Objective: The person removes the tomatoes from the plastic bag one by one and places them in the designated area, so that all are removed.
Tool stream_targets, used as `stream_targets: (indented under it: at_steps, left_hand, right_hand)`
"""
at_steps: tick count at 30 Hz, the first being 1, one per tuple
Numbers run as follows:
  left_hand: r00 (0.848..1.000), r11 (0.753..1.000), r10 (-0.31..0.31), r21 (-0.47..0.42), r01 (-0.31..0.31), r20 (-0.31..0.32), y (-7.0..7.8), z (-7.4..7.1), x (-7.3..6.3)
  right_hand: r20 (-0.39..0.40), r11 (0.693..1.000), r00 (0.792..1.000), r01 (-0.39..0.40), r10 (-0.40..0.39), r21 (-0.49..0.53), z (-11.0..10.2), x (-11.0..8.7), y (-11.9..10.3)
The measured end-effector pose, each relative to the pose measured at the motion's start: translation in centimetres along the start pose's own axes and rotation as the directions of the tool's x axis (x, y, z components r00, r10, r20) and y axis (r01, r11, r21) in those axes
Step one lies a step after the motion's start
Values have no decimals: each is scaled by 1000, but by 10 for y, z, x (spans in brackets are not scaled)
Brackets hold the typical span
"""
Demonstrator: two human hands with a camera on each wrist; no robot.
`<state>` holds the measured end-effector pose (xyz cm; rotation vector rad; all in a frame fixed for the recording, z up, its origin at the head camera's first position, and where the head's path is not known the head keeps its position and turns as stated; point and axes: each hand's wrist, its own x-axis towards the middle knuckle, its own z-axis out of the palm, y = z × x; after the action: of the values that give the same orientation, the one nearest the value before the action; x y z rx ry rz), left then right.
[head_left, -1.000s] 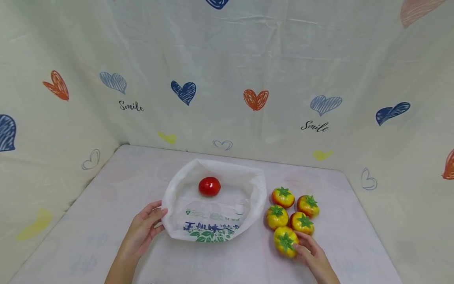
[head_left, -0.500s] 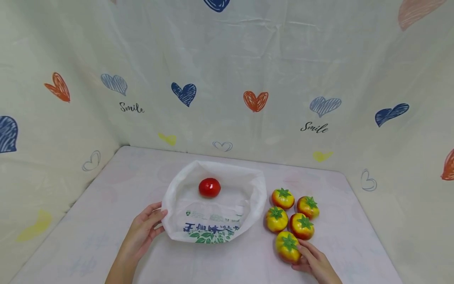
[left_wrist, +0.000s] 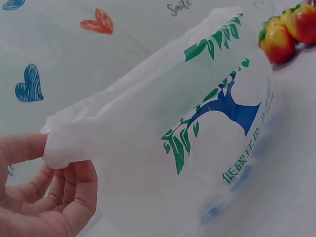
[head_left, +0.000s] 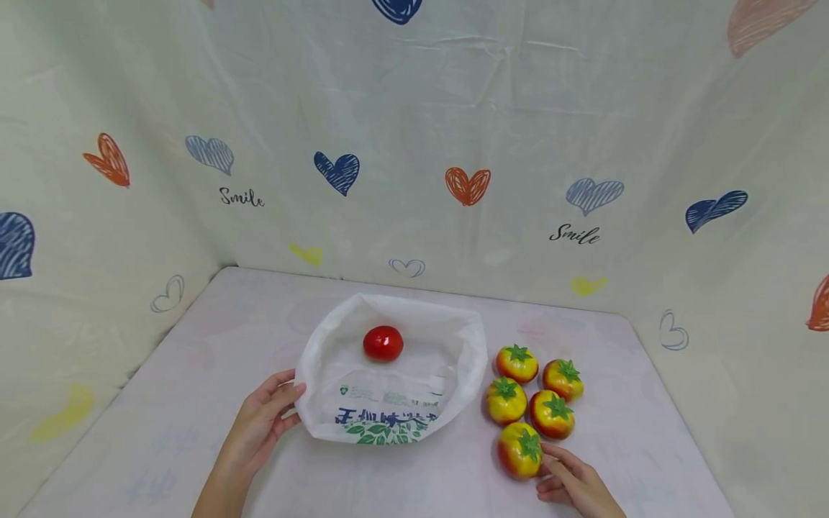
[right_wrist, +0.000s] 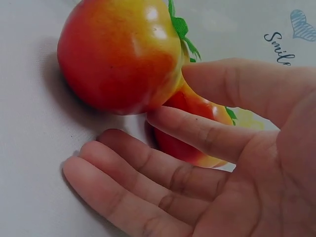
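A white plastic bag (head_left: 388, 392) with green and blue print stands with its mouth spread wide. My left hand (head_left: 262, 417) pinches its folded rim between thumb and fingers, as the left wrist view shows. Inside the bag sits a glossy red tomato (head_left: 383, 344). To the right, a yellow-red tomato with a green leafy top (head_left: 519, 451) rests nearest me. My right hand (head_left: 573, 478) is at its right side, thumb and index fingertips right at its surface. In the right wrist view the other fingers (right_wrist: 118, 192) are stretched out and hold nothing.
Several more yellow-red tomatoes (head_left: 552, 414) sit clustered right of the bag, just beyond the nearest one. A pale cloth covers the table (head_left: 259, 309). A curtain (head_left: 414, 108) printed with hearts and "Smile" hangs behind and at both sides.
The nearest tomato has shifted slightly toward me, and its leafy top has turned to the right. My right fingers have loosened around it. The left hand and the bag have stayed put.
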<state>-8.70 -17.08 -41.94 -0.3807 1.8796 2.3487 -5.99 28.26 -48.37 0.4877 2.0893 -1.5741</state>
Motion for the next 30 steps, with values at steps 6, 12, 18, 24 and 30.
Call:
stream_targets:
  at_steps: [6, 12, 18, 24, 30]
  left_hand:
    - [1000, 1000, 2, -2, -2, 5, -1, -1, 0]
    - [1000, 1000, 12, -8, -11, 15, -2, -1, 0]
    - [1000, 1000, 13, -6, -13, 12, -2, -1, 1]
    - [1000, 1000, 5, 8, -5, -1, -2, -1, 1]
    - [1000, 1000, 7, 7, -7, -2, -3, -2, 2]
  right_hand:
    - [0, 1000, 1000, 16, -16, -9, -3, -1, 2]
    - [-68, 997, 996, 48, -51, -56, -3, -5, -1]
    - [-232, 983, 967, 67, -107, -172, -2, -14, -13]
    - [-345, 965, 923, 85, -171, -250, 1, -26, -33]
    - [-416, 953, 868, 184, -273, -242, 20, -38, -56]
